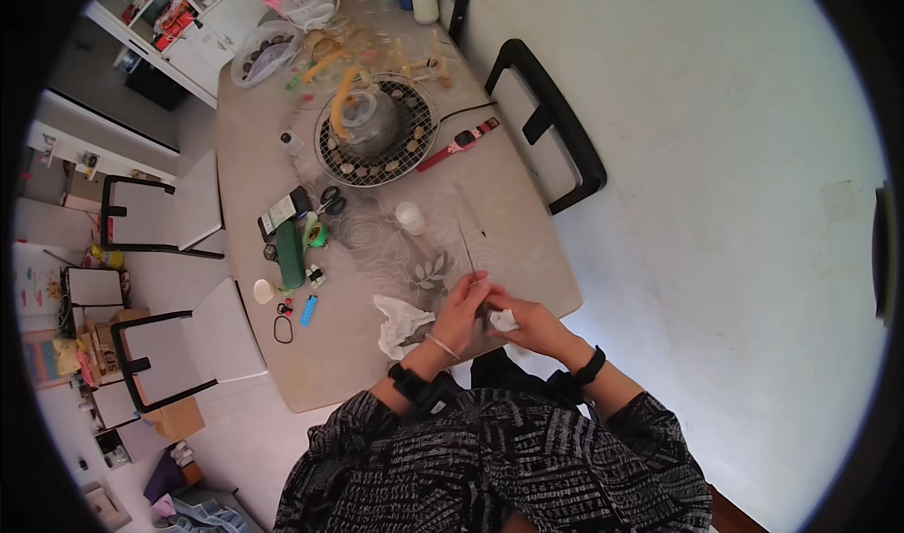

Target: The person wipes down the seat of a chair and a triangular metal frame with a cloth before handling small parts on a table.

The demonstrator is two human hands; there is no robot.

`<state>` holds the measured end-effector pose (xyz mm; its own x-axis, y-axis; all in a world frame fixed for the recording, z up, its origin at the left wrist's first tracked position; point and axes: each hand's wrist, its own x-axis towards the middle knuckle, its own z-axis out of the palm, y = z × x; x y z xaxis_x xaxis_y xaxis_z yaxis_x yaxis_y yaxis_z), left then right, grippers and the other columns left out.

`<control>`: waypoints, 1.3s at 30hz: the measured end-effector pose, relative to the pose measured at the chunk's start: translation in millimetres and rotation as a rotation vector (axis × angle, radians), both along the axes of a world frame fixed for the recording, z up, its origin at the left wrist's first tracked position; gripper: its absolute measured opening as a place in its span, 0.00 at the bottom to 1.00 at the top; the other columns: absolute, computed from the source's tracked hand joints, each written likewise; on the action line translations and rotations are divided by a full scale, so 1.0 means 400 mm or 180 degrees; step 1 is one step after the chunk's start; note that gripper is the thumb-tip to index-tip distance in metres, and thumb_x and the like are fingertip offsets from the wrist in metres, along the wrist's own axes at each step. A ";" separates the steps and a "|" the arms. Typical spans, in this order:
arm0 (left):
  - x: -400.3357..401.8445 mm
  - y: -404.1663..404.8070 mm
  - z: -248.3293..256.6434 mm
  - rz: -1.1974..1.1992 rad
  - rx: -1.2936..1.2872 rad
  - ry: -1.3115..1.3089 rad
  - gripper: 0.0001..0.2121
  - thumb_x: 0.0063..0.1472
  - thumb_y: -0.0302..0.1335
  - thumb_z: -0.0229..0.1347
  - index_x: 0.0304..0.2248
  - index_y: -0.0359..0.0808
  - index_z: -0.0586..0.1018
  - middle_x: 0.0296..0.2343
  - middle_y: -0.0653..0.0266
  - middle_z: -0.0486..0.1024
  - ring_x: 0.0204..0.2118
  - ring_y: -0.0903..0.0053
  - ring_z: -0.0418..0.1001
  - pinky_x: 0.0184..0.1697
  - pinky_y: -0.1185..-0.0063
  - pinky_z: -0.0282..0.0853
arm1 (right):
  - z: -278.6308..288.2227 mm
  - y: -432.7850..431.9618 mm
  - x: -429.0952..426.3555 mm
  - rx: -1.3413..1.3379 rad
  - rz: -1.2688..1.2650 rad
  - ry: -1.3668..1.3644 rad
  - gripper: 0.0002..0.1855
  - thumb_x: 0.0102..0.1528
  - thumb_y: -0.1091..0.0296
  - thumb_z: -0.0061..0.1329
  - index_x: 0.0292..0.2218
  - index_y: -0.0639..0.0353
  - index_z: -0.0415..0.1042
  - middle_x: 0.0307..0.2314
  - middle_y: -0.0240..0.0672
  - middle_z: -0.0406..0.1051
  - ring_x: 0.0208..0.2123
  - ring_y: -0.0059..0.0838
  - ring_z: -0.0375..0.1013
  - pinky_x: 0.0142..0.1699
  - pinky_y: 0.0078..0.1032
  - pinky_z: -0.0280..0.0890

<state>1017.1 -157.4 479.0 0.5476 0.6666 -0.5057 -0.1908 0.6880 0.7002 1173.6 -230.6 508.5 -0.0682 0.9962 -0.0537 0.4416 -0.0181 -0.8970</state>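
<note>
My left hand [459, 314] grips a long, thin, dark rod [466, 243] that points away from me over the table; its exact kind is too fine to make out. My right hand [533, 327] meets the left at the fingertips and holds a small wad of white tissue [503, 320]. Whether its fingers also touch the rod is hidden. Beside my left wrist lies a crumpled white tissue [401, 325] on the table. A small white cup [410, 218] stands beyond my hands.
The table [339, 370] bears a glass kettle [371, 120] on a round grill, a red-strapped watch [465, 139], black-handled scissors [331, 200], a green case [289, 254], a blue lighter [308, 310] and a white cap-like cup [263, 291]. A black-framed chair [558, 130] adjoins the right edge.
</note>
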 end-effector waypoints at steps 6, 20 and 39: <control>-0.285 -0.009 0.035 0.0155 -0.0665 -0.0466 0.20 0.67 0.37 0.41 0.48 0.28 0.69 0.16 0.73 0.59 0.17 0.84 0.57 0.31 0.82 0.57 | -0.076 0.074 0.043 -0.0675 -0.0961 -0.0565 0.24 0.56 0.59 0.51 0.49 0.63 0.66 0.38 0.47 0.71 0.41 0.47 0.71 0.47 0.34 0.65; -0.608 -0.017 0.101 0.1743 -0.0800 -0.1396 0.20 0.68 0.36 0.38 0.49 0.29 0.70 0.12 0.76 0.52 0.13 0.86 0.48 0.25 0.83 0.50 | -0.391 -0.022 -0.109 0.0724 0.2077 -0.0588 0.23 0.51 0.79 0.44 0.49 0.55 0.70 0.47 0.35 0.70 0.52 0.38 0.66 0.56 0.35 0.61; -0.614 0.015 0.424 0.2447 0.0015 -0.1169 0.26 0.68 0.48 0.39 0.48 0.29 0.70 0.18 0.74 0.59 0.22 0.83 0.58 0.36 0.79 0.61 | 0.266 0.339 -0.527 -0.0290 -0.0103 0.2857 0.17 0.53 0.74 0.55 0.42 0.55 0.63 0.30 0.24 0.66 0.31 0.12 0.63 0.34 0.13 0.59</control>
